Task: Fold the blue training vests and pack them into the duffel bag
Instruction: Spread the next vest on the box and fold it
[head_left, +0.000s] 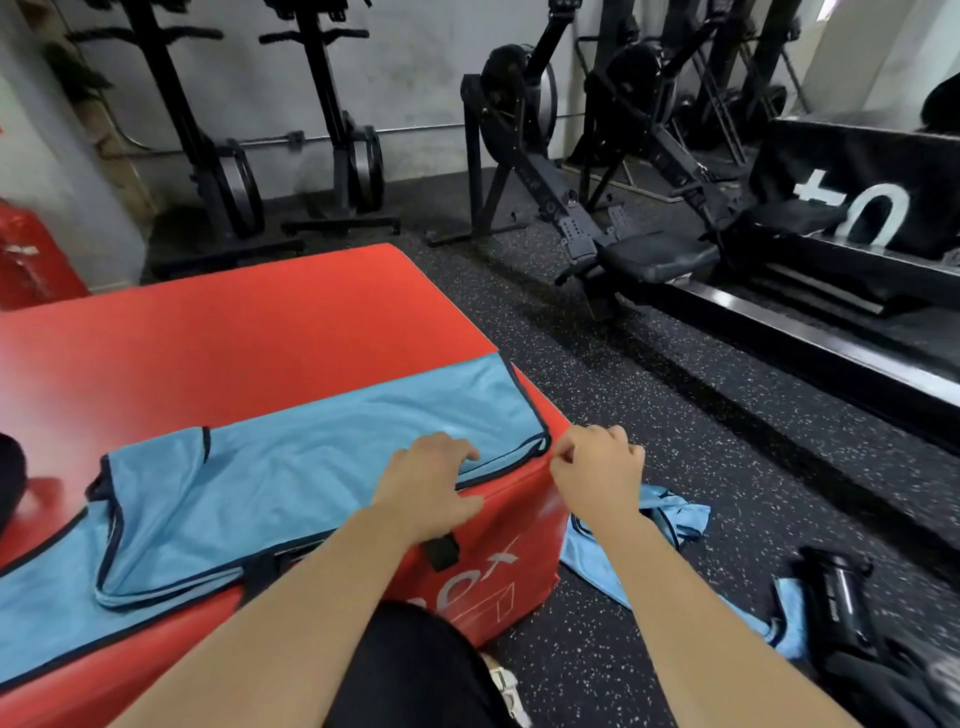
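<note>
- Hands first: my left hand (431, 483) is on the near edge of the blue vest (322, 467), close to its right-hand corner. The fingers are bent down onto the fabric and the thumb is below the hem against the front of the red box (234, 332), so I'm gripping that edge.
- My right hand (597, 467) is just past the box's near right corner, curled up tight with thumb and forefinger pressed together. Its fingertips are just beside the vest's dark corner trim. Honestly can't tell if I've got a bit of trim pinched or nothing at all.
- So both hands are at the same end of the vest, the left on it and the right just off it.
- The blue vest lies flat on top of the box, stretching from that corner away to my left.
- At its far left end a flap is folded over on itself. More blue cloth shows underneath toward the box's front edge, and I can't say if it's the same vest.
- A second vest (675, 512) is crumpled on the speckled floor (727, 415) at the foot of the box, partly hidden under my right forearm.
- A black bag (841, 597) sits on the floor at bottom right, well apart from both hands, with blue cloth touching it. Too blurry to see if it's open.
- Rowing machines (545, 171) stand along the back wall.
</note>
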